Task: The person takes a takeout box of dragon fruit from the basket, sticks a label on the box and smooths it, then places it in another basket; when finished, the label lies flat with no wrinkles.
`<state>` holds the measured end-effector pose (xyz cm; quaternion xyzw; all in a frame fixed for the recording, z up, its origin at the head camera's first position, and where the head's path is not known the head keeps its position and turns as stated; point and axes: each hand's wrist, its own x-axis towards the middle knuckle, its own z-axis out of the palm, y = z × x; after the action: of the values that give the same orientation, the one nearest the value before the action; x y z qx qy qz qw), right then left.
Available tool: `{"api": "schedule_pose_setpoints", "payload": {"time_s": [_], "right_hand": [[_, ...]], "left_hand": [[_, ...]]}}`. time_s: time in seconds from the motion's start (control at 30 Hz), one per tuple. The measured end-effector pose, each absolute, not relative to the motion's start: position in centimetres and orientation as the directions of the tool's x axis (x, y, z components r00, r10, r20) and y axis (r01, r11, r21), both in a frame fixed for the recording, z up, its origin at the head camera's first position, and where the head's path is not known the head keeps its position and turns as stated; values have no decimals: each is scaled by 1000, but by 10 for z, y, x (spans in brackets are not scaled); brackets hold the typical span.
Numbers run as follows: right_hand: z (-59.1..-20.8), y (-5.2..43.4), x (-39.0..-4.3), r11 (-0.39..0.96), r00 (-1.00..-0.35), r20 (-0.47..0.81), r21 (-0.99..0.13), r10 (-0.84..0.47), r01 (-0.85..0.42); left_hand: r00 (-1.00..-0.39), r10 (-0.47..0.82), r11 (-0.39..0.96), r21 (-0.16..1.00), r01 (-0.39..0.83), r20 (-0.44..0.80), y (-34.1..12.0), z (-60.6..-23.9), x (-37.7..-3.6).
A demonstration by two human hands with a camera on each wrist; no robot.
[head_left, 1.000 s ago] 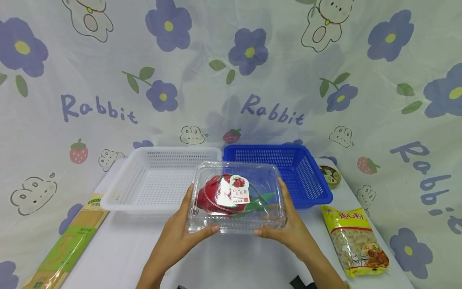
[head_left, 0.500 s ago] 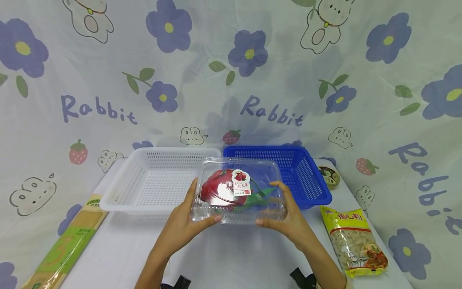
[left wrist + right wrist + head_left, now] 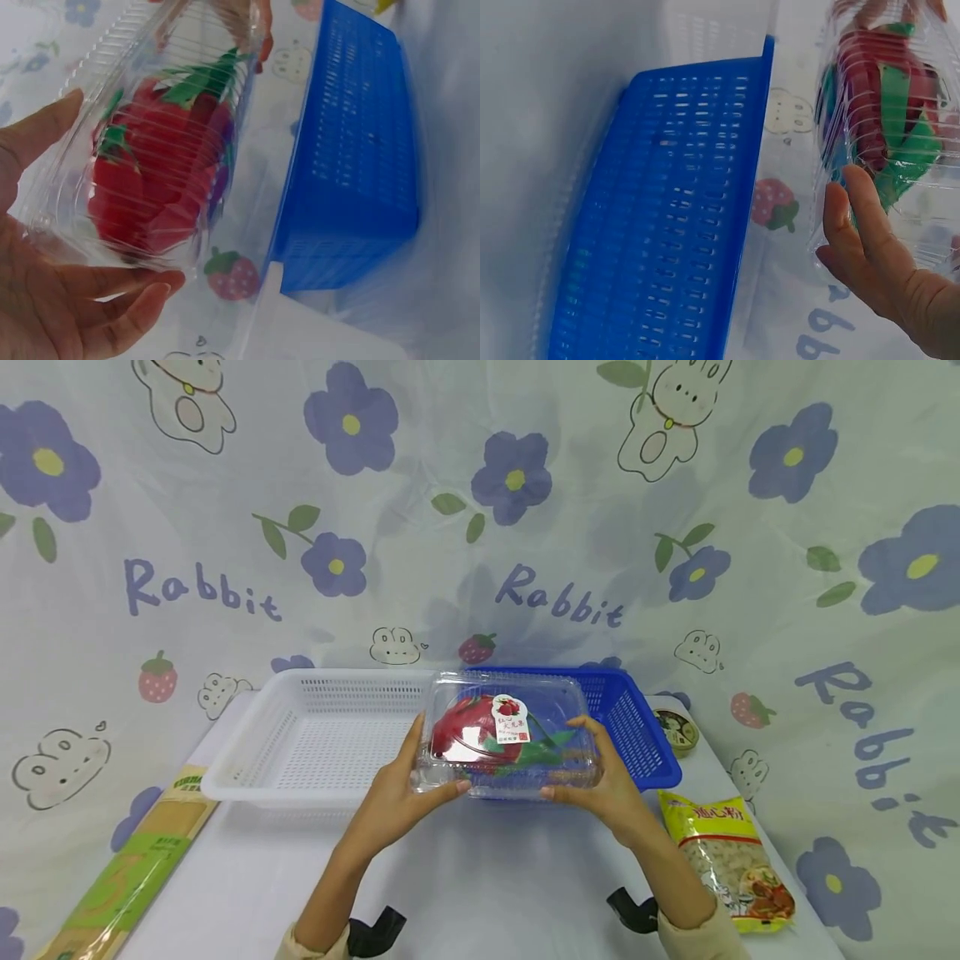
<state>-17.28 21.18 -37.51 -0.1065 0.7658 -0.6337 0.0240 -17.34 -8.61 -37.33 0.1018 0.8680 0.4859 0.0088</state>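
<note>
Both hands hold a clear plastic clamshell box (image 3: 555,702) by its two ends, raised in front of the baskets. Inside it lies a red dragon fruit (image 3: 468,731) with green leaves; a white label is stuck on the lid. The left hand (image 3: 401,793) grips the left end, thumb along the near edge and fingers at the side and beneath. At the right end the right hand (image 3: 607,785) grips likewise. From below, the left wrist view shows the fruit (image 3: 157,172) through the ribbed base. The right wrist view shows the right fingers (image 3: 866,217) against the box.
A white basket (image 3: 232,777) stands at the back left, touching or close to a blue basket (image 3: 660,760). A noodle pack (image 3: 135,868) lies left. On the right are a yellow pasta bag (image 3: 731,860) and a round tin (image 3: 677,731). A printed curtain hangs behind.
Both hands have carried the box up the view and slightly right, farther over the blue basket. The grip stays the same, and the camera view has shifted a little.
</note>
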Motion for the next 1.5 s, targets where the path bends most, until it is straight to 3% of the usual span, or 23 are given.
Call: {"api": "schedule_pose_setpoints", "payload": {"time_s": [0.9,1.5], "right_hand": [[-381,223,-199,132,-980,47,-989,-192,-73],[-399,242,-217,87,-985,69,-993,-155,-83]], "left_hand": [[-983,151,524,835,169,105,-73,-374,-188],[-991,66,461,878,133,116,-60,-411,-155]]}}
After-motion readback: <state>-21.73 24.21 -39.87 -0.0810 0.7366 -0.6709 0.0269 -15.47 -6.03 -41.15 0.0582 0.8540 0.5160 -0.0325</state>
